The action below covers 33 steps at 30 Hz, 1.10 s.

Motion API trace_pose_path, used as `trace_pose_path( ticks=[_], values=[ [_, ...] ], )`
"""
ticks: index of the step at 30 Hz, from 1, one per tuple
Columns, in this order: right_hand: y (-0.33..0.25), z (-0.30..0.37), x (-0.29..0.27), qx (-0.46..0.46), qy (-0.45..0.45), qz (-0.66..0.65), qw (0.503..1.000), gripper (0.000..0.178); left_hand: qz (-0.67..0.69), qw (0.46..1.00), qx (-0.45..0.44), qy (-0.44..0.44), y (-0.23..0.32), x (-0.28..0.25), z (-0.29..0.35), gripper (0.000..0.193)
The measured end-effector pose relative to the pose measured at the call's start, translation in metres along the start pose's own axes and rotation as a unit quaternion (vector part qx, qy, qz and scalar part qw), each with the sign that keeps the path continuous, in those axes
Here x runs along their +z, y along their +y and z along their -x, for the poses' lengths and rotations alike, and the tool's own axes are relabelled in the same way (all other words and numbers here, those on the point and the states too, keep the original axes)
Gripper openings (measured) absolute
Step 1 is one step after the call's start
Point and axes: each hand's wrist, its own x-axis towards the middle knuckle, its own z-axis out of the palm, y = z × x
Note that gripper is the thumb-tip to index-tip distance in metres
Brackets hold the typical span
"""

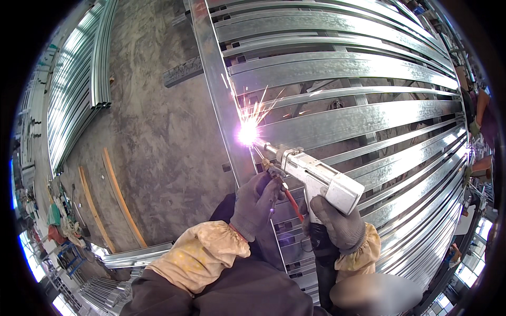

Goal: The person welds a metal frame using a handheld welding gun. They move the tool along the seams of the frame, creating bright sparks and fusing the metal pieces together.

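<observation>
A white and silver handheld welding gun (329,181) points toward the upper left. Its tip meets a steel side rail (213,66), where a bright pinkish-white glow throws off orange sparks. My right hand (340,225), in a grey glove, is wrapped round the gun's handle. My left hand (253,204), gloved too, is closed near the nozzle on the thin feed tube (268,164) beside it. A red hose (293,203) runs back from there between my hands. Glare hides the exact joint. Several galvanized crossbars (363,120) extend right from the rail.
Stacked metal profiles (79,79) lie on the concrete floor (153,121) at the left. Two orange-brown strips (124,197) lie nearer me. A dark beam (182,72) sticks out beyond the rail. Another person's arm (480,108) shows at the far right edge of the frame.
</observation>
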Motion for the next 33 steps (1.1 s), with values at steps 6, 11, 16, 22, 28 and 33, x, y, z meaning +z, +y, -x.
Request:
trace_pose_path(
  ticks=[6, 11, 16, 22, 28, 33],
  values=[
    [-0.003, 0.0029, 0.0005, 0.026, 0.006, 0.005, 1.0, 0.035, -0.013, 1.0, 0.016, -0.006, -0.0092, -0.0009, -0.0007, 0.028],
    [-0.0004, 0.0033, -0.0006, 0.015, 0.001, 0.001, 1.0, 0.031, -0.004, 1.0, 0.03, -0.011, -0.011, 0.0, -0.0008, 0.026],
    [0.0001, 0.0038, -0.001, 0.015, 0.001, 0.016, 1.0, 0.029, -0.016, 1.0, 0.014, -0.007, -0.0054, 0.0007, 0.0005, 0.024],
    [0.0009, 0.0059, -0.0017, 0.015, 0.003, 0.029, 0.999, 0.028, -0.048, 0.997, 0.055, -0.006, -0.01, 0.0006, 0.0011, 0.024],
    [0.0, 0.0074, -0.0008, 0.016, 0.012, 0.037, 0.999, 0.026, -0.032, 0.998, 0.05, -0.005, -0.0079, 0.0026, 0.0012, 0.023],
    [0.0005, 0.0094, -0.0035, 0.016, 0.006, 0.028, 0.999, 0.026, 0.002, 0.999, 0.033, -0.003, -0.0067, 0.0026, 0.0039, 0.022]
  ],
)
